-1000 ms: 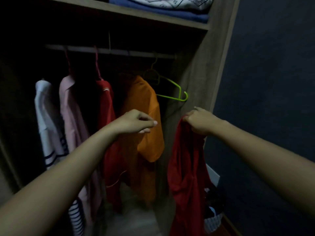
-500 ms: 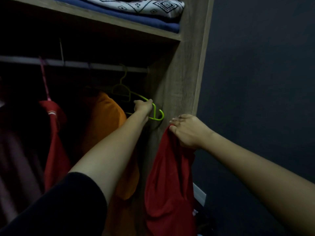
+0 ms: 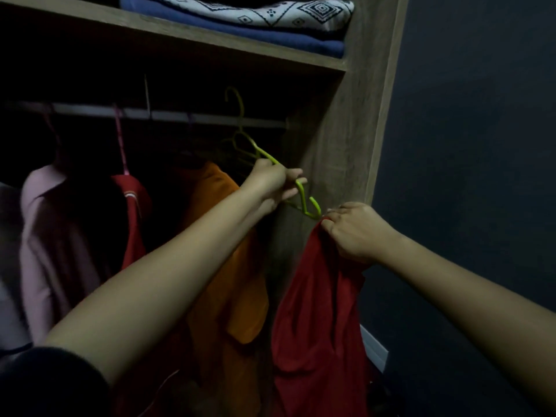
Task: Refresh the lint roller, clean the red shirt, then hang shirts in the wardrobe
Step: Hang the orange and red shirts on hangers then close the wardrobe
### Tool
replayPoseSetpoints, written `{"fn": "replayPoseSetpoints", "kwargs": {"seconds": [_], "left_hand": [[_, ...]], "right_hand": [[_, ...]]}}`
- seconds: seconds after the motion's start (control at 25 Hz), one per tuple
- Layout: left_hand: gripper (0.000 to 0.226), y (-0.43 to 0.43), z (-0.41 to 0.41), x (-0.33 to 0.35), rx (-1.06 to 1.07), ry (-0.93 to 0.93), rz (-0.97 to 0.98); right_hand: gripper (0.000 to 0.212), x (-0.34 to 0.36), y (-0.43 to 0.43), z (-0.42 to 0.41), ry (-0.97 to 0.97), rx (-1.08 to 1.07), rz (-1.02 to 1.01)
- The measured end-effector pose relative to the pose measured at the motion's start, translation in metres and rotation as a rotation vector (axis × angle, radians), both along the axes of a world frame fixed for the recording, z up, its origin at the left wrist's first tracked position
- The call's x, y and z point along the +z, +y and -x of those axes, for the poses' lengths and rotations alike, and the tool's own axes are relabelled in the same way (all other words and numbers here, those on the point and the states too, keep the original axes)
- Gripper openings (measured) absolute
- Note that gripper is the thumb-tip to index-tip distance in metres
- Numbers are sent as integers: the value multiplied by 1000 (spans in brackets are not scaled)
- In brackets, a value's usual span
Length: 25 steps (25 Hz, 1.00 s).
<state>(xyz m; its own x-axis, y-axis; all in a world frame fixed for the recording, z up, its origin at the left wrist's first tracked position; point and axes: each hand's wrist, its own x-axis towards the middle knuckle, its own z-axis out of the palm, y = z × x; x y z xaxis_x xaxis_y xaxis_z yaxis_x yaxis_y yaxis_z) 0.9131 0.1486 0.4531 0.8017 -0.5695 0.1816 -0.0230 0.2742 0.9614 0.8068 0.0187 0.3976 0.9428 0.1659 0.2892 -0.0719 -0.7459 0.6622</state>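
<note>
My right hand (image 3: 356, 231) grips the top of a red shirt (image 3: 316, 320) that hangs down in front of the wardrobe's right side panel. My left hand (image 3: 270, 182) is closed around the arm of a lime green hanger (image 3: 305, 200). The hanger's hook is raised above the rail (image 3: 180, 117) and its lower end almost touches the red shirt at my right fingers. Inside the dim wardrobe hang an orange shirt (image 3: 222, 236), another red garment (image 3: 134, 218) and a pink shirt (image 3: 48, 236).
A wooden shelf (image 3: 210, 46) above the rail carries folded blue and patterned cloths (image 3: 270, 22). The wardrobe's wooden side panel (image 3: 340, 145) stands right behind the hanger. A dark wall (image 3: 475, 145) fills the right side.
My left hand reached up from in front of the orange shirt, took hold of the green hanger and pulled it off the rail, down toward the red shirt. My view came closer.
</note>
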Motion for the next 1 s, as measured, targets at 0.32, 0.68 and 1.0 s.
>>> {"fn": "replayPoseSetpoints", "kwargs": {"seconds": [0.32,0.68,1.0], "left_hand": [[27,190,50,-59,191,-102,-247],[29,335,103,-72,478,-702,-607],[17,351,129,-100,385,-718,-511]], "right_hand": [[41,11,24,7,76,-188,-261],[31,2,75,24,-78,-201,-999],[49,-2,182,68,91,168,-1057]]}}
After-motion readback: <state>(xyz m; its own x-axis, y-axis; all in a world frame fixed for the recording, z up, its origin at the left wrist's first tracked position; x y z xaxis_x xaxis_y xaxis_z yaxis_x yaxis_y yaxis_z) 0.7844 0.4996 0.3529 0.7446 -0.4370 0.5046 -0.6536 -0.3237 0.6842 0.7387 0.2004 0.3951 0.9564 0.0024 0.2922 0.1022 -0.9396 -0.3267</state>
